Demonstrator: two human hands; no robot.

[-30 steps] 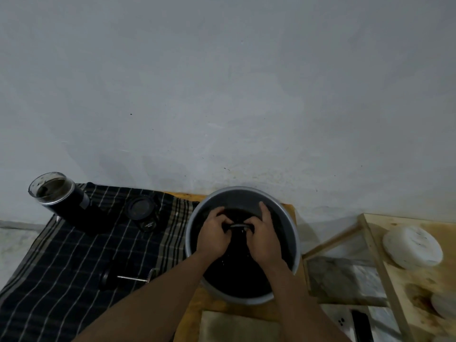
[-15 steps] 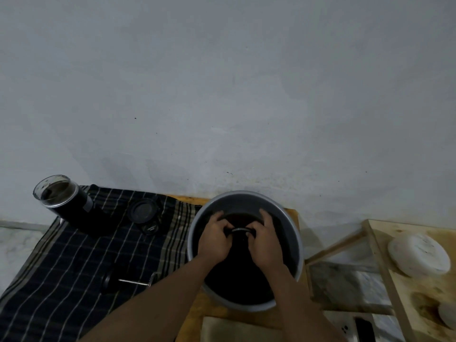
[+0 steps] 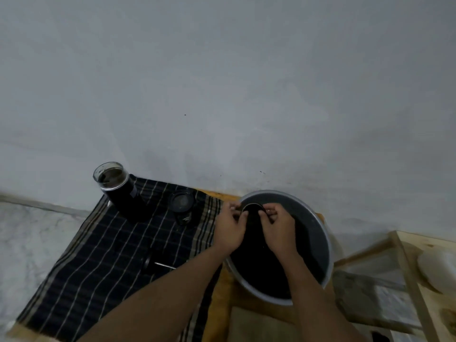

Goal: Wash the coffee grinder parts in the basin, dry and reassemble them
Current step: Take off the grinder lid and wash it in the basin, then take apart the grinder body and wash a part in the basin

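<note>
I see the left hand (image 3: pixel 230 229) and right hand (image 3: pixel 278 227) both gripping the round black grinder part (image 3: pixel 253 210) at eleven o'clock in the basin (image 3: pixel 311 224).

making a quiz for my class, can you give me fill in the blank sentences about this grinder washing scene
The left hand and right hand hold a dark round part over the grey ____.
The clear-topped grinder body stands at the far ____ corner of the checked cloth.
Besides it, ____ other parts lie on the cloth: a round lid and a crank handle.
Missing words: basin; left; two.
</note>
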